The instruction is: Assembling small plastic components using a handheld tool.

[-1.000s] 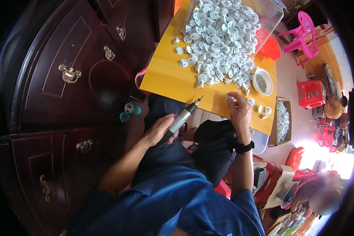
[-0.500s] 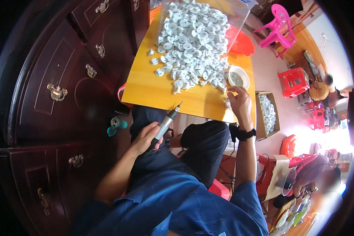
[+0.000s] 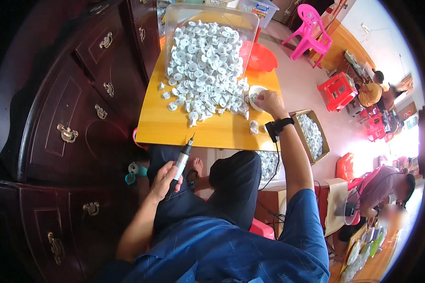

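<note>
My left hand [image 3: 164,180] is closed around a grey and black electric screwdriver [image 3: 181,161], its bit pointing up toward the table's near edge. At the table's right side, my right hand [image 3: 270,102] reaches into a small white bowl [image 3: 255,87] of tiny metal pieces that look like screws. Its fingers are bent together, and their tips are hard to see. Close by, a white plastic piece [image 3: 254,126] stands apart on the yellow table [image 3: 174,133]. A large heap of similar round-headed white plastic pieces [image 3: 208,66] spills from a clear plastic bin [image 3: 212,12] lying on the table.
A red basin [image 3: 262,57] sits behind the bowl. Right of the table stands a cardboard box [image 3: 295,114] full of pieces. Dark wooden drawers [image 3: 56,108] line the left. A pink chair [image 3: 311,30] and red stools [image 3: 337,91] are farther off, with other people seated at the right.
My right hand has moved from the table's edge to the bowl, leaving a white piece standing nearby. The screwdriver stays in my left hand. The whole view has shifted.
</note>
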A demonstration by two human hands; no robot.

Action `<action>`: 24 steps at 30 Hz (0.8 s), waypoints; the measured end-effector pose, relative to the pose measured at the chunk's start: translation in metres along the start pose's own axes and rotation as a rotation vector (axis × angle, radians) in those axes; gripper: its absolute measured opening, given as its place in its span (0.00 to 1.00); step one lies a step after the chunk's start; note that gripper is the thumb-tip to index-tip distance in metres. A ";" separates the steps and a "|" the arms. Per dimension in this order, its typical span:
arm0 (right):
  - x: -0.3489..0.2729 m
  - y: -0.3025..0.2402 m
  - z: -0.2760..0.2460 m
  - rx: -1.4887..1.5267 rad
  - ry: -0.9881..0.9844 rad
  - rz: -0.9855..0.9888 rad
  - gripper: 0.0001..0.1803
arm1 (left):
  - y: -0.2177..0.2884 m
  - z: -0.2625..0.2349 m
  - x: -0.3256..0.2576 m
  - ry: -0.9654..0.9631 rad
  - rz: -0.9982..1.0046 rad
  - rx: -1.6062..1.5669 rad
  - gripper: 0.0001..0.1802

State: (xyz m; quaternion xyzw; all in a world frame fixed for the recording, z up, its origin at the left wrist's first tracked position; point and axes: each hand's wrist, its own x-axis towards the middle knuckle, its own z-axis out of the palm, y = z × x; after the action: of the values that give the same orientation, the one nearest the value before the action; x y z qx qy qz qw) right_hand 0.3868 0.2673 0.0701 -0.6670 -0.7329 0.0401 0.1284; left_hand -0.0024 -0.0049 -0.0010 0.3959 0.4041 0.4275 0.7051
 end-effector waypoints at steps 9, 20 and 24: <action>0.002 0.000 0.004 -0.039 -0.149 0.090 0.06 | -0.001 0.010 -0.002 -0.048 -0.005 0.013 0.25; 0.003 0.013 0.009 0.113 -0.053 0.039 0.06 | 0.005 0.009 -0.003 -0.031 -0.005 0.075 0.28; -0.007 0.004 -0.004 0.451 0.034 0.034 0.07 | 0.009 0.009 -0.007 -0.022 0.000 0.069 0.27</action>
State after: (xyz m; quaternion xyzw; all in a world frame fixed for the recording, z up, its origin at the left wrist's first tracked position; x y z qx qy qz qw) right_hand 0.3920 0.2605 0.0717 -0.6341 -0.6917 0.1940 0.2860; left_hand 0.0006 -0.0100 0.0122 0.4248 0.4107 0.4089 0.6955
